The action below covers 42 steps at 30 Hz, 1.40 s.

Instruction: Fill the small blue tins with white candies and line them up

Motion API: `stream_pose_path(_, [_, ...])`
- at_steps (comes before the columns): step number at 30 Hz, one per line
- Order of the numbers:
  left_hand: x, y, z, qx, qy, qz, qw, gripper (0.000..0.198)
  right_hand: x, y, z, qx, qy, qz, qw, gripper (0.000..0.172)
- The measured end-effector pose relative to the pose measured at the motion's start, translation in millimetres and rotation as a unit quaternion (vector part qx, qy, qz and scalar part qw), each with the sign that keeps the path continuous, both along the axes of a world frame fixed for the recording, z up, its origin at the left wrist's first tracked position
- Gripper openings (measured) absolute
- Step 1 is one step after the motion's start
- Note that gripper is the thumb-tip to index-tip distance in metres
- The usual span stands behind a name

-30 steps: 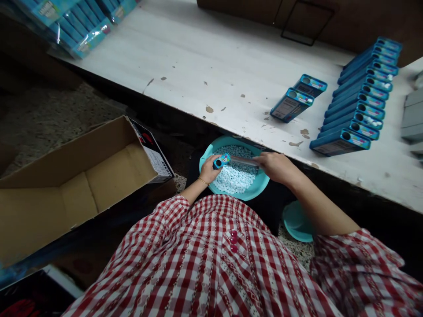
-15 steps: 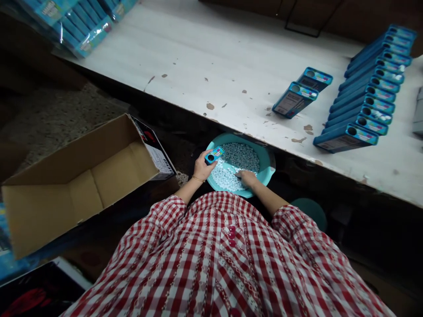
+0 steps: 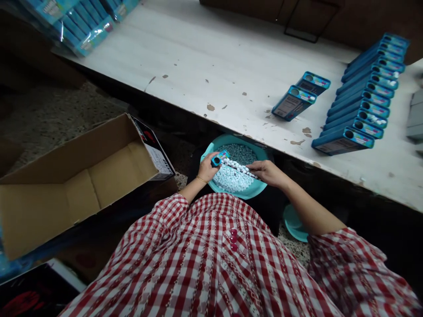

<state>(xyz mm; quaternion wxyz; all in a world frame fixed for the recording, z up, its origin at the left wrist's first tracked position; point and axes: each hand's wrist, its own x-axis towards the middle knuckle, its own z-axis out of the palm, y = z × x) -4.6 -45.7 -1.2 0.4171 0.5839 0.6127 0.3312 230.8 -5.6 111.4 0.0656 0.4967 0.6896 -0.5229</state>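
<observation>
My left hand [image 3: 206, 169] is closed round a small blue box [image 3: 224, 154] with a dark round hole in its end, over the left side of a turquoise bowl [image 3: 261, 152]. White pellets [image 3: 231, 179] fill much of this bowl. My right hand [image 3: 269, 172], at the bowl's right side, pinches a narrow scoop heaped with white pellets [image 3: 238, 166]. Its far end reaches close to the blue box; whether they touch I cannot tell. Pellets cover most of the scoop.
On the white table [image 3: 185, 83], two blue boxes [image 3: 293, 103] stand beside a row of several more [image 3: 343, 141]. Plastic-wrapped blue packs [image 3: 86, 31] lie at the far left. An open cardboard box [image 3: 82, 193] is at my left; another turquoise bowl [image 3: 295, 223] sits low on the right.
My right hand has risen out of the pellets and moved right, with the loaded scoop now showing. My left hand and its blue box have shifted slightly right.
</observation>
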Motion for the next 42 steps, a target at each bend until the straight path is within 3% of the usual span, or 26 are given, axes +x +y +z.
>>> stream_pose_path(3, [9.8,-1.1,-0.6,0.013,0.001,-0.031,0.999,0.045,-17.0,13.5,22.8,0.045,-0.098,0.086,0.990,0.030])
stream_pose_path(8, [15.7,-2.3,-3.5,0.015,0.016,-0.069,0.997,0.050,-54.0,26.6,43.7,0.074,-0.264,0.217,0.937,0.030])
stream_pose_path(12, [15.0,-3.1,-5.2,0.022,0.016,-0.069,0.997,0.048,-66.6,31.7,60.1,0.072,-0.317,0.231,0.917,0.029])
stream_pose_path(15, [11.3,-3.3,-4.2,0.019,0.011,-0.055,0.998,0.045,-45.9,32.7,64.9,0.081,-0.301,0.214,0.926,0.031])
stream_pose_path(18, [4.5,-3.6,-2.0,0.013,0.005,-0.039,0.999,0.044,-7.9,28.6,43.5,0.096,-0.264,0.153,0.947,0.034])
stream_pose_path(21, [-2.7,-4.4,-0.3,0.010,-0.004,-0.024,1.000,0.044,14.6,15.0,-8.2,0.088,-0.278,0.085,0.953,0.037])
stream_pose_path(25, [-10.6,-6.4,1.0,0.012,-0.019,-0.010,1.000,0.044,-4.1,-18.9,-81.6,0.076,-0.315,0.101,0.941,0.042])
stream_pose_path(28, [-15.8,-7.6,3.2,0.008,-0.018,0.008,1.000,0.043,-26.5,-43.4,-110.8,0.055,-0.275,0.128,0.951,0.040])
stream_pose_path(31, [-19.2,-7.2,5.5,0.006,-0.008,0.035,0.999,0.043,-31.5,-53.8,-122.5,0.020,-0.230,0.141,0.963,0.042])
stream_pose_path(36, [-20.4,-4.4,6.1,0.004,-0.015,0.043,0.999,0.043,-16.1,-46.3,-126.4,-0.047,-0.148,0.130,0.979,0.041])
stream_pose_path(39, [-21.0,-3.4,5.3,-0.010,-0.016,0.041,0.999,0.044,-4.8,-40.1,-112.7,-0.061,-0.104,0.099,0.988,0.038])
stream_pose_path(42, [-19.6,-3.0,3.9,-0.012,-0.013,0.040,0.999,0.044,6.6,-31.6,-83.0,-0.080,-0.032,0.010,0.996,0.038])
